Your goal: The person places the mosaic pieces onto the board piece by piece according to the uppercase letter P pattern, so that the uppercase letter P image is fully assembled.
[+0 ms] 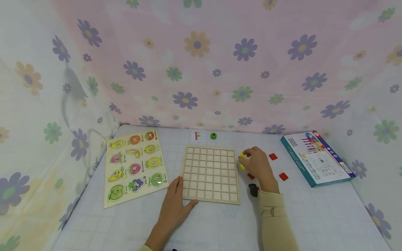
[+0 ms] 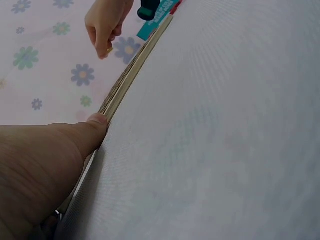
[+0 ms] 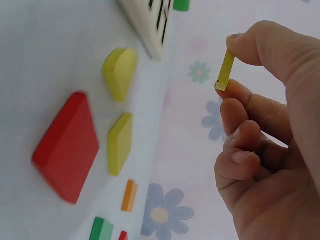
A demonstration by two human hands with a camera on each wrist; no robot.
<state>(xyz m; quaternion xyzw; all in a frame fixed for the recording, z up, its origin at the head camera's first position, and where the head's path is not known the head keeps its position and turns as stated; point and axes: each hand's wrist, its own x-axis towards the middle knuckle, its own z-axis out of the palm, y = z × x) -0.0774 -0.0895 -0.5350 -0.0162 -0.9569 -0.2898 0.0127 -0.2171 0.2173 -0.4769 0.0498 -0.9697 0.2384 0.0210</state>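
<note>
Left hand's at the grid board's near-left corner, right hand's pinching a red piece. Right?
Not quite: the piece pinched in the right hand is yellow, not red; the right wrist view shows it clearly. The left hand is at the near-left corner of the grid board, as you say.

A pink cloth wall (image 1: 213,76) rose behind the pale tabletop (image 1: 220,226), scattered with purple, green and orange flowers. Whiter floral cloth hung at the left side (image 1: 41,111) (creased, with a grey shadow (image 1: 74,83) across it) and the right side (image 1: 383,104). The light was soft and muted.
</note>
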